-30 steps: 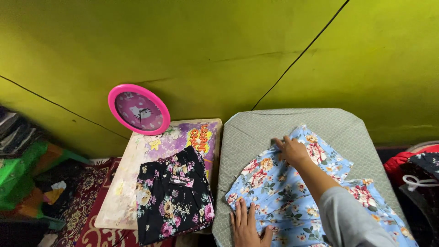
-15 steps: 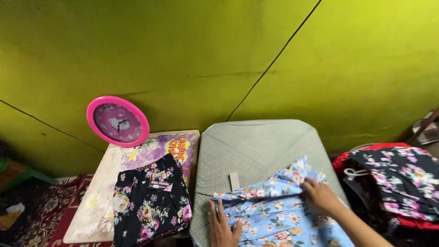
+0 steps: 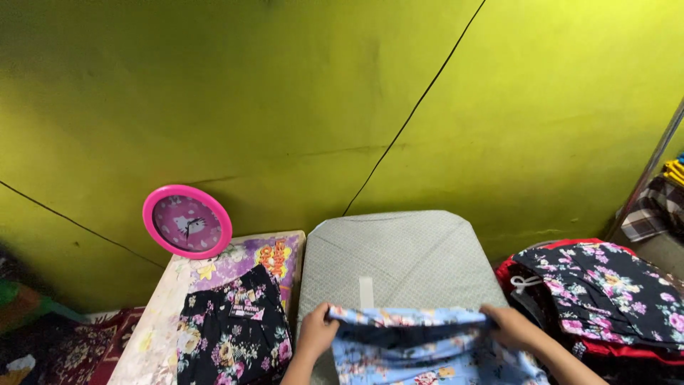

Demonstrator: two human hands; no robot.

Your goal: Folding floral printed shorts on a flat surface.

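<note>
Now that the far edge has been drawn back, my left hand (image 3: 315, 335) and right hand (image 3: 509, 328) pinch the blue floral garment (image 3: 420, 349) at the ironing board's (image 3: 399, 249) near end, folded over.

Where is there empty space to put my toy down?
The grey board is bare between the wall and the blue flowery cloth. The low table beside it is mostly taken by dark folded clothes; the right-hand pile is crowded.

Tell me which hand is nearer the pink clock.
Left. The left hand grips the blue floral garment below and right of the pink clock; the right hand holds its far edge.
</note>
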